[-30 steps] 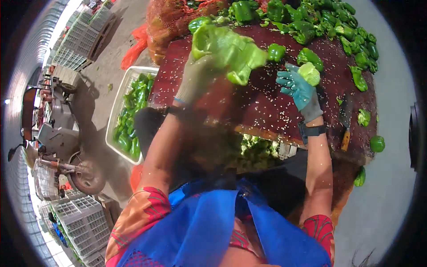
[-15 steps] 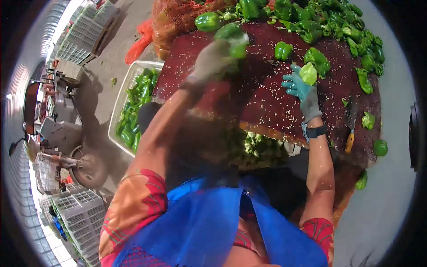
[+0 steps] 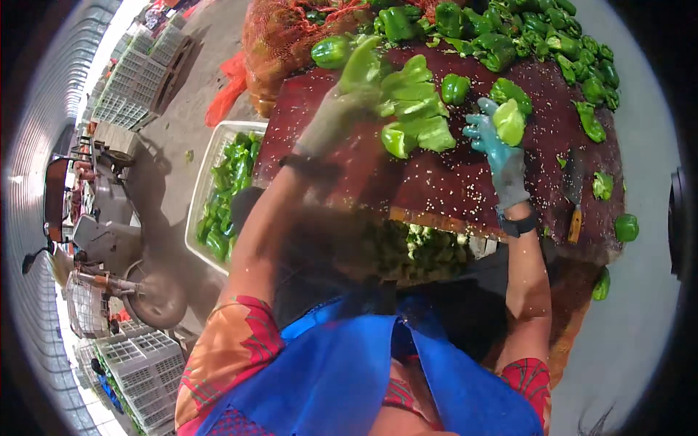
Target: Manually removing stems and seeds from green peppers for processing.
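Up near the far edge of the dark red bench [image 3: 451, 189], the left hand [image 3: 342, 109] clutches green pepper pieces [image 3: 414, 109]; the right hand [image 3: 494, 145] pinches a pepper half [image 3: 509, 120] beside them.

We see a white crate [image 3: 206, 171] of green peppers on the floor at left, w/ an orange net sack [image 3: 280, 43] just behind it & grey plastic crates [image 3: 138, 80] stacked further back. A knife [image 3: 575, 192] lies on the seed-speckled dark red tabletop [image 3: 451, 185] at right, near the edge. Lower left: more grey crates [image 3: 142, 374] & a parked cart [image 3: 109, 247].
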Demonstrator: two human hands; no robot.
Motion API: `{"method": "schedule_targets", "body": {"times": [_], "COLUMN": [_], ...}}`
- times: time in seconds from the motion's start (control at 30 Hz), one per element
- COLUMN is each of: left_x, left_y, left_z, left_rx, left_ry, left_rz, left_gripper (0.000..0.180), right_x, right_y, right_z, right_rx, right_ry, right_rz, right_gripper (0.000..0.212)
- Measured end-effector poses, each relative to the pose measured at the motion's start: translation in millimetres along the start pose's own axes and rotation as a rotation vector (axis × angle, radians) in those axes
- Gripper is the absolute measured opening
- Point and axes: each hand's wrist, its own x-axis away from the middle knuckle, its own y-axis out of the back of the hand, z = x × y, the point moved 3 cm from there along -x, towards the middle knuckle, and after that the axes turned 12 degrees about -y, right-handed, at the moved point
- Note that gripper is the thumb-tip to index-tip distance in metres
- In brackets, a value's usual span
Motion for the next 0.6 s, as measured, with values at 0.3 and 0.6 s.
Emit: {"method": "schedule_targets", "body": {"times": [0.3, 0.6], "left_x": [12.5, 57.5], "left_y": [-6.1, 31.6], "left_z": [4.3, 64.7], "left_rx": [-1.422, -0.198], "left_ry": [-0.716, -0.211], "left_rz": [0.461, 0.037], "left_gripper": [0.021, 0.028], "right_x": [35.8, 44.8], "right_y": [4.6, -73.8], "right_z": [60.6, 84.0], "right_rx": [0.066, -0.303], "right_ry": [0.344, -0.071], "right_rz": [0.06, 0.696], "right_gripper": [0.039, 0.048]}}
